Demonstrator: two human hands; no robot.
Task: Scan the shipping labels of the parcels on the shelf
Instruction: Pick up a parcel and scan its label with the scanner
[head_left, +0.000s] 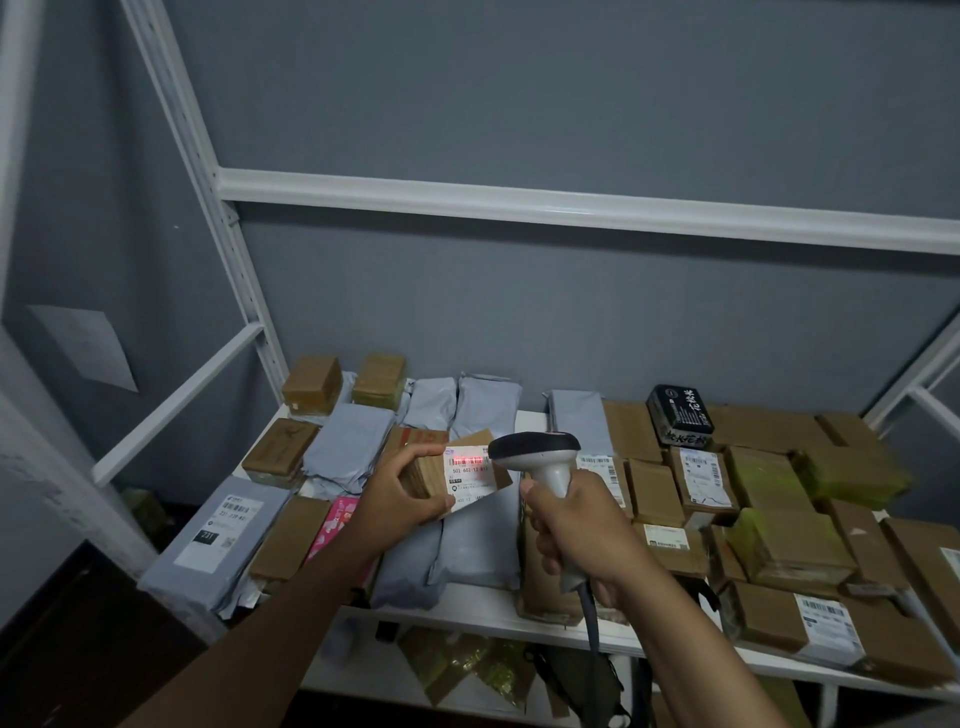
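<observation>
a white shelf (467, 605) against a grey wall (571, 104) carries boxes and grey mailers. left hand (402, 499) grips a parcel (457, 475) above it; right hand (576, 525) holds the scanner (540, 457), red light on the label (470, 475).

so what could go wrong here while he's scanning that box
The left hand holds the small box tilted, thumb near the label; if it slips, the red scan line may miss the barcode. The scanner in the right hand trails a cable that could snag the parcels at the shelf edge.
</observation>
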